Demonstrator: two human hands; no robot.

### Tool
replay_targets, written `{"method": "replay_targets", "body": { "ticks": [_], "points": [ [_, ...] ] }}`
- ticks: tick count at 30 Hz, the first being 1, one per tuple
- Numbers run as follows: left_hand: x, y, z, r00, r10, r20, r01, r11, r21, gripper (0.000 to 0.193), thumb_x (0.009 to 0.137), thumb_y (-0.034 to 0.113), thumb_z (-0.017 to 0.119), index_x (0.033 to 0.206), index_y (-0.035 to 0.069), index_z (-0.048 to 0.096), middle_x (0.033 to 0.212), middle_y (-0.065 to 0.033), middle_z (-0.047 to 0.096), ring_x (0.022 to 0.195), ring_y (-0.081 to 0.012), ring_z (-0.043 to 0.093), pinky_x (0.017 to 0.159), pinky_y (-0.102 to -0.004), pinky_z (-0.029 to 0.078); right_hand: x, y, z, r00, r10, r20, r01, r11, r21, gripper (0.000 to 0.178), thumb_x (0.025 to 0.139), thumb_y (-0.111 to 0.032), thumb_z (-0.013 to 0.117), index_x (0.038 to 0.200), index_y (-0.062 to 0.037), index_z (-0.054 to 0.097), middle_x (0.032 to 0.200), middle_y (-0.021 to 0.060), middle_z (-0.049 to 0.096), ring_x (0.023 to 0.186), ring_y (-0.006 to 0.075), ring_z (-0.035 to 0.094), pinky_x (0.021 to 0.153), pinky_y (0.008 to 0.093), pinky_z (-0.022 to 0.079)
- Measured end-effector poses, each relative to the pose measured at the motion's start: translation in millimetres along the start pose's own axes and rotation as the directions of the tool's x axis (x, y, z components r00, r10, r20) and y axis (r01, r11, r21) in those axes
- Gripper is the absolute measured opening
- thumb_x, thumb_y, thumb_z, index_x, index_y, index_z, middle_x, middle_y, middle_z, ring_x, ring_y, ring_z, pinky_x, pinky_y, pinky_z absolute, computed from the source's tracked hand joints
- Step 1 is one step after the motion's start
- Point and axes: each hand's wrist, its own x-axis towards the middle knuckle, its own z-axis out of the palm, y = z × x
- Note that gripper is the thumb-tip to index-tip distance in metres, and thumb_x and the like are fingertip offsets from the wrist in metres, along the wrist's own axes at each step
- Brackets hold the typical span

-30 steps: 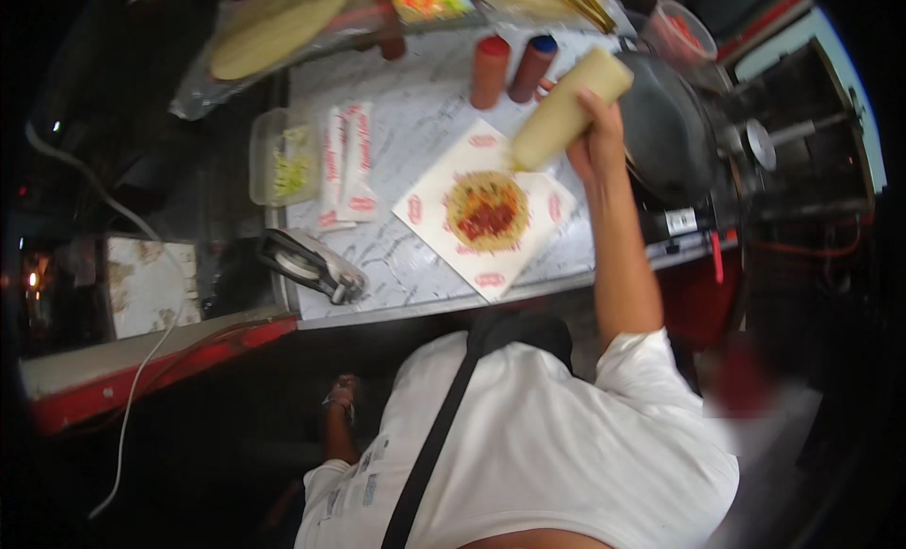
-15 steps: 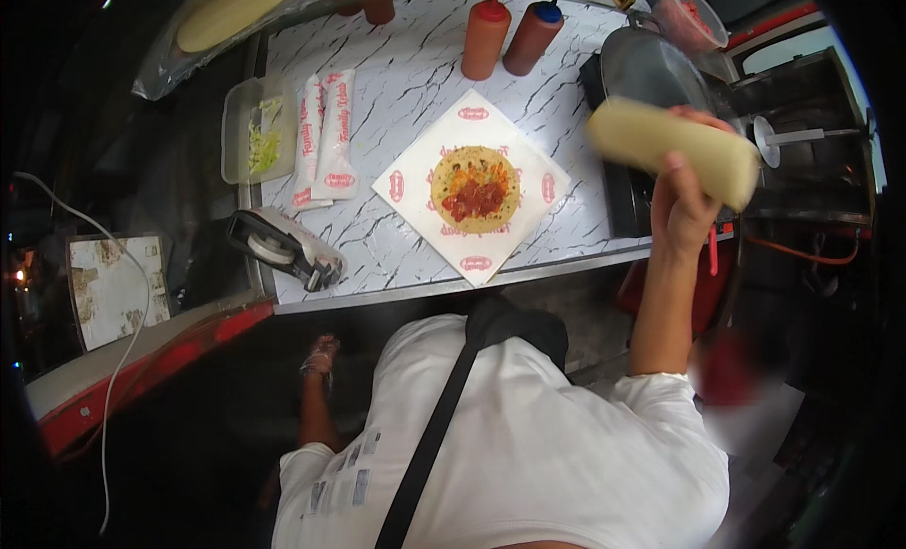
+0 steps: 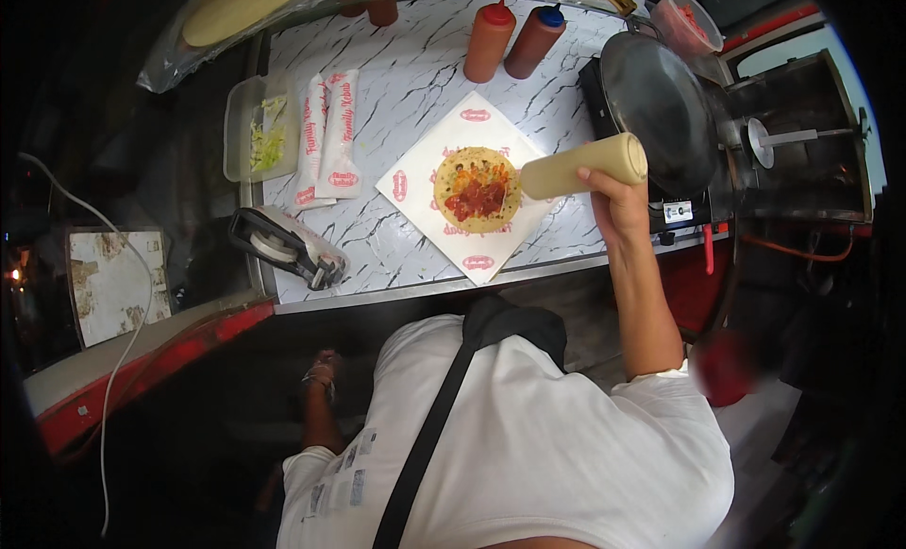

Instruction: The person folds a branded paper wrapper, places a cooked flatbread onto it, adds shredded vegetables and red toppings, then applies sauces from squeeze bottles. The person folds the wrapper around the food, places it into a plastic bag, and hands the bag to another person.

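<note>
My right hand (image 3: pixel 618 192) is wrapped round a squeeze bottle (image 3: pixel 571 171) of pale cream-coloured sauce. The bottle lies tipped over sideways, its left end near the right edge of a round flatbread (image 3: pixel 514 205); its nozzle cannot be made out. Dark red sauce and chopped orange-yellow filling (image 3: pixel 477 192) are heaped in the middle of the bread. Under the bread is a square white paper sheet (image 3: pixel 411 186) with red print, set cornerwise. Down beside my body hangs my left hand (image 3: pixel 324 368), in what looks like clear plastic; its fingers are too dark to read.
Two squeeze bottles, one red-capped (image 3: pixel 490 41) and one blue-capped (image 3: pixel 535 41), stand at the back. A round dark griddle (image 3: pixel 658 110) is on the right. Leftward are wrapped rolls (image 3: pixel 338 134), a tub of shredded lettuce (image 3: pixel 236 124) and a tape dispenser (image 3: pixel 291 251).
My right hand has brought the cream sauce bottle leftward and down, from in front of the griddle to the right side of the flatbread. My left hand stays low.
</note>
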Motion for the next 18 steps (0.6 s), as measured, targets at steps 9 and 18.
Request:
{"method": "replay_targets", "body": {
  "ticks": [9,18],
  "points": [
    [6,10,2,0.998,0.052,-0.027,-0.032,0.872,0.489,0.013,0.091,0.021,0.068,0.096,0.009,0.066,0.095,-0.0043,0.069,0.088,-0.0183,0.064,0.084,-0.0335,0.051,-8,-21,1,0.999,-0.024,0.028,0.026,0.999,-0.048,0.04,0.072,0.012,0.072,0.109,0.0012,0.061,0.103,0.012,0.066,0.1,0.025,0.065,0.098,0.0394,0.048],
    [-13,49,23,0.99,-0.016,-0.143,0.043,0.981,0.19,0.018,0.083,0.014,0.076,0.098,0.007,0.069,0.095,-0.0004,0.067,0.087,-0.0145,0.061,0.083,-0.0297,0.049,-11,-30,10,0.992,-0.127,-0.029,0.126,0.992,-0.015,0.041,0.073,0.011,0.074,0.11,0.0001,0.061,0.104,0.0119,0.066,0.103,0.0248,0.064,0.098,0.0401,0.048]
  ]
}}
